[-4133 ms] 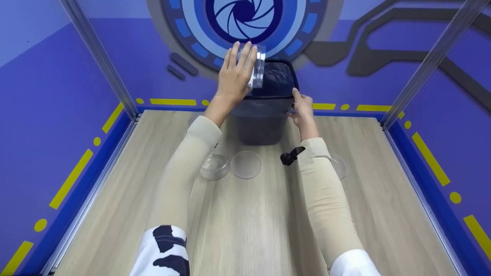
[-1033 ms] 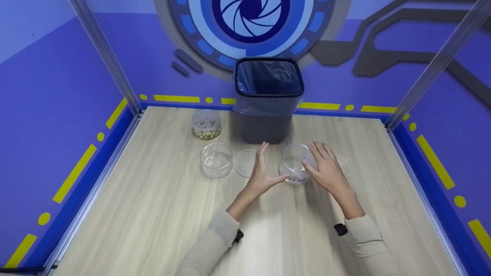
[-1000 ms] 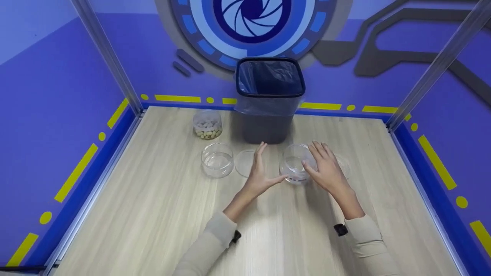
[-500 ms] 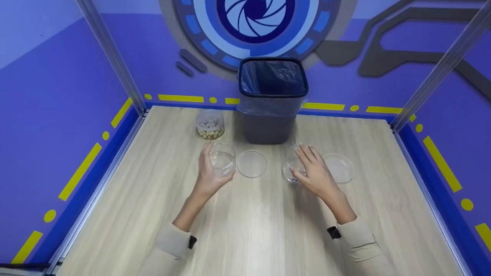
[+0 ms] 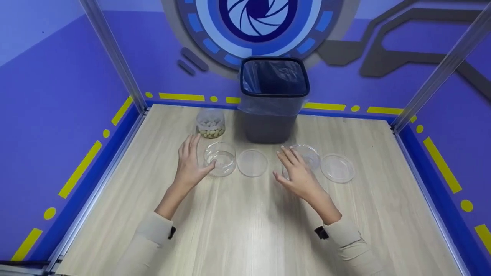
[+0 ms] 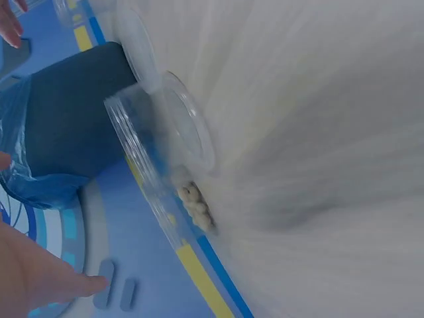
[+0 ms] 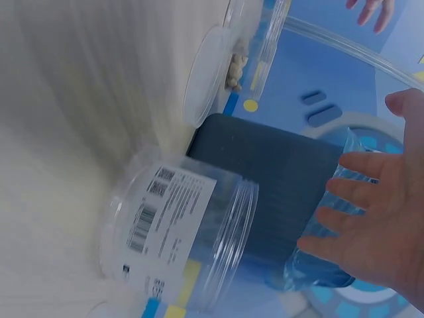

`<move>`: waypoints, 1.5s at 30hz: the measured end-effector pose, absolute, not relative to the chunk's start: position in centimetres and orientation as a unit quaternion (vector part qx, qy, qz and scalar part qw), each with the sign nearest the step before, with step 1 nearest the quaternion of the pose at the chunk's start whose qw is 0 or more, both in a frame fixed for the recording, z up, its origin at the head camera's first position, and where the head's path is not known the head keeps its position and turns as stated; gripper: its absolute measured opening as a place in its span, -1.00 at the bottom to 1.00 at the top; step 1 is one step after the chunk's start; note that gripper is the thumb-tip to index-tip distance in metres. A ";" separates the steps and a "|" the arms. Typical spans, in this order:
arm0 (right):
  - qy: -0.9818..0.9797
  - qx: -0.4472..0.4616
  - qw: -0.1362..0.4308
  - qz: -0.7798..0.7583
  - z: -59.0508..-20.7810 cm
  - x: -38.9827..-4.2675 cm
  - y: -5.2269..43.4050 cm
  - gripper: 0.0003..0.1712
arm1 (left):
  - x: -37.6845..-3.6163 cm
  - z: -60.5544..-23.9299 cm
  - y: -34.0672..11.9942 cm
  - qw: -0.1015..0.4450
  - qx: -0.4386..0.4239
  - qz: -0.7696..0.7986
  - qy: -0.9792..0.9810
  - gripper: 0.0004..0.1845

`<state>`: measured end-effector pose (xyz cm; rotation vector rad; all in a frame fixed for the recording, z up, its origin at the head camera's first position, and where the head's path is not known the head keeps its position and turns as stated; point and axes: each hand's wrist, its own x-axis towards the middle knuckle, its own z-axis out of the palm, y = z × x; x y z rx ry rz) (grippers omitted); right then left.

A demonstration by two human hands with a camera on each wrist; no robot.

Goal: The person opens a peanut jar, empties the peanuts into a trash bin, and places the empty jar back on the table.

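clear jar (image 7: pixel 173 233) shows its barcode label only at the wrist; both hands open

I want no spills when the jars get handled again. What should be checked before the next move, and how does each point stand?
1. Left hand free, fingers straight beside the left empty jar: ok.
2. Right hand free, open by the right empty jar: ok.
3. Both empty jars upright on the table: ok.
4. Two lids lying flat, apart from the jars: ok.
5. Filled jar capped: cannot tell.
6. Bin open, bag in place: ok.
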<state>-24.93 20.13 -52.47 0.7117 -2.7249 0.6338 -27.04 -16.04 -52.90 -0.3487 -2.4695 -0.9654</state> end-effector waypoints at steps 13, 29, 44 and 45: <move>-0.927 0.258 0.088 0.260 -54.1 -24.9 16.1 -0.23 | -30.6 -53.7 -18.3 0.144 -0.053 -0.341 -0.928 -0.07; -0.924 0.282 0.062 0.251 -55.4 -24.9 11.5 -0.23 | -37.0 -57.8 -20.0 0.064 0.011 -0.358 -0.931 -0.03; -0.924 0.261 0.045 0.277 -53.2 -28.4 7.4 -0.24 | -40.8 -58.6 -19.5 0.011 0.034 -0.390 -0.920 0.17; -0.923 0.262 0.047 0.277 -53.1 -28.7 7.2 -0.23 | -41.0 -58.6 -19.4 0.011 0.034 -0.398 -0.917 0.18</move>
